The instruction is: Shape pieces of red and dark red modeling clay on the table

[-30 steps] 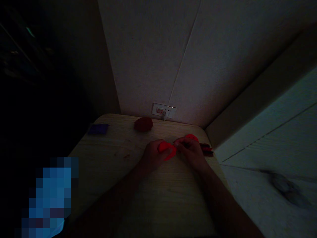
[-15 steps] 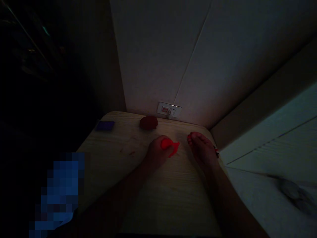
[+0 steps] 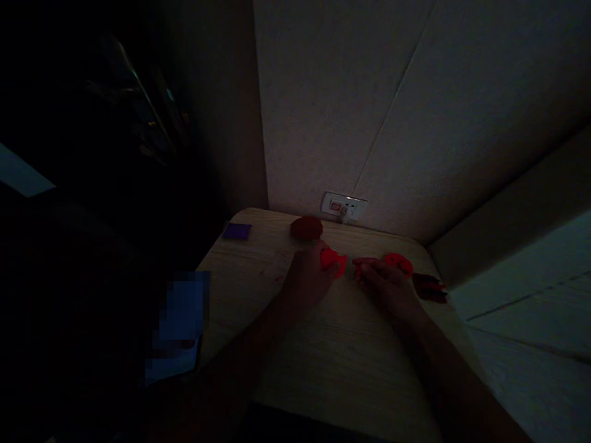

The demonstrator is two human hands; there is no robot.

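The room is dim. My left hand (image 3: pixel 308 280) rests on a light wooden table (image 3: pixel 323 357) with its fingers closed round a bright red soft piece (image 3: pixel 333 259). My right hand (image 3: pixel 385 286) lies just to the right of it, fingers curled over a small red bit at its tips. A second bright red lump (image 3: pixel 398 262) sits on the table right behind my right hand. Whether the hand touches that lump I cannot make out.
A dark red lump (image 3: pixel 306 227) lies at the table's back near a wall socket (image 3: pixel 344 207). A small purple block (image 3: pixel 237 231) sits at the back left corner. Dark red pieces (image 3: pixel 429 287) lie at the right edge. A blurred blue patch (image 3: pixel 178 320) shows at the left.
The view has swung left, so everything sits further right in the picture. My right hand, flat half a second ago, has curled its fingers beside the left hand again.
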